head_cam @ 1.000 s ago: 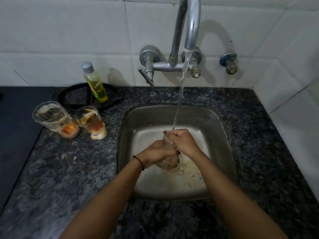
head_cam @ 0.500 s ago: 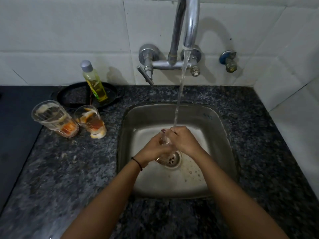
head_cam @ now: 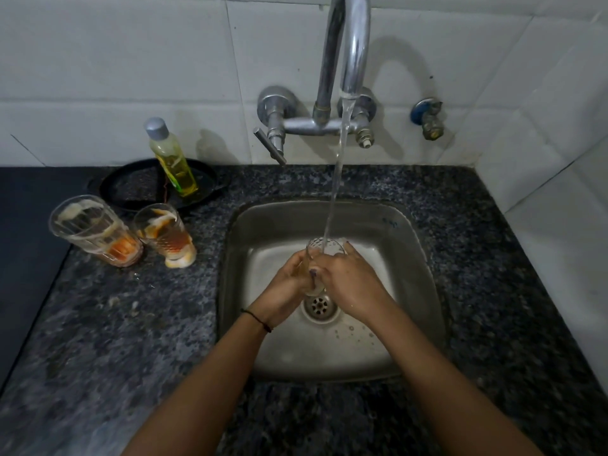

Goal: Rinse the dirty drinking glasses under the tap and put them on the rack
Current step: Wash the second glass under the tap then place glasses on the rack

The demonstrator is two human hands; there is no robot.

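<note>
A: Where is the glass (head_cam: 324, 255)?

B: Centre of the frame, over the sink (head_cam: 408, 232). Your left hand (head_cam: 285, 284) and right hand (head_cam: 345, 281) both wrap it, 1 on each side. Long axis near upright, mouth up under the stream from the tap (head_cam: 352, 44).

A: Next?

B: Probably 2 dirty glasses (head_cam: 125, 233) at left of frame; left hand is nearer. No rack visible.

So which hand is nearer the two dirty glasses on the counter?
Left. The left hand grips the glass over the sink, on the side toward the dirty glasses; the right hand grips its far side.
</note>
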